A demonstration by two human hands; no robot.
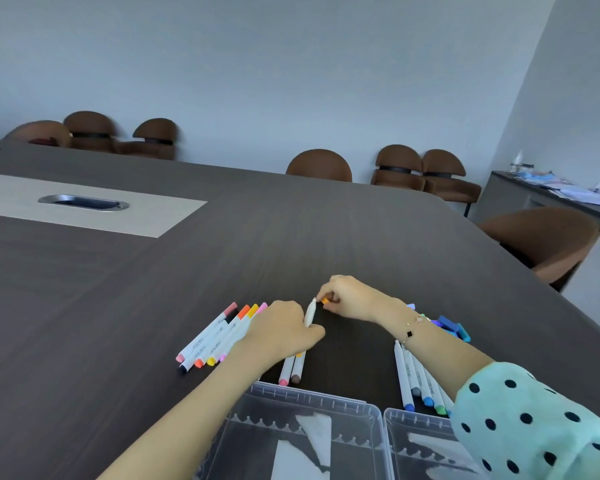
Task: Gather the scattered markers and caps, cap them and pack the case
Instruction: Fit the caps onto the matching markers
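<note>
My left hand (286,330) grips a white marker (310,312) with its bare tip pointing up and away. My right hand (352,297) pinches a small orange cap (325,301) right beside that tip. A row of capped warm-coloured markers (215,336) lies to the left of my left hand. Two more markers (291,370) lie just under that hand. Capped blue and green markers (418,382) lie beneath my right forearm, with loose blue caps (452,327) beyond the wrist. The clear plastic case (305,398) sits open at the near edge, both halves holding no markers.
A dark wooden conference table (291,220) stretches far ahead, with a light inlay and metal cable slot (84,202) at left. Brown chairs (321,166) line the far side and the right edge. A side cabinet with papers (561,194) stands at the right wall.
</note>
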